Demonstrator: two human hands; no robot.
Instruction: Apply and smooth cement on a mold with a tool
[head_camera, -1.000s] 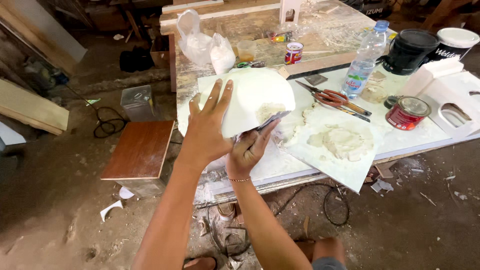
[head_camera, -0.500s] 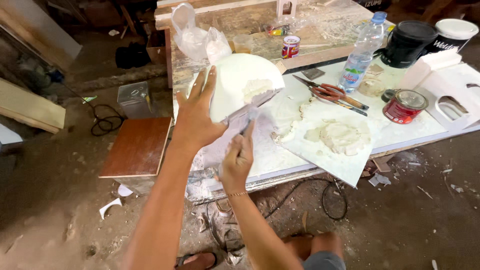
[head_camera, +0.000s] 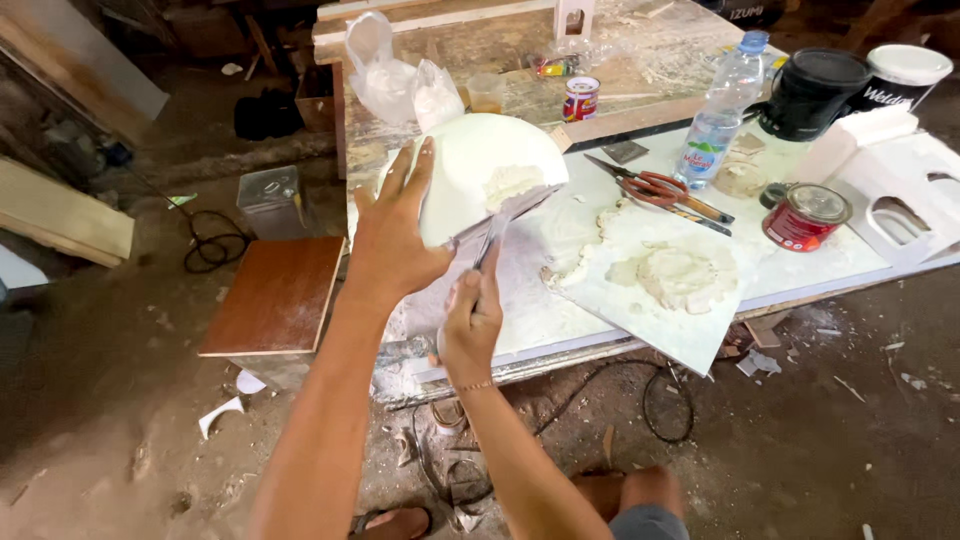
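White dome (head_camera: 470, 165), left hand (head_camera: 395, 240) hiding edge

Worktable (head_camera: 600, 335), near edge: open strip along the front. Right of the white domed piece (head_camera: 480, 165): tile (head_camera: 690, 320) heaped with putty, scissors (head_camera: 655, 187), plastic bottle (head_camera: 715, 125), red tin (head_camera: 805, 215) (closely grouped). Rear blocked by plastic bags (head_camera: 395, 75), small can (head_camera: 580, 98).
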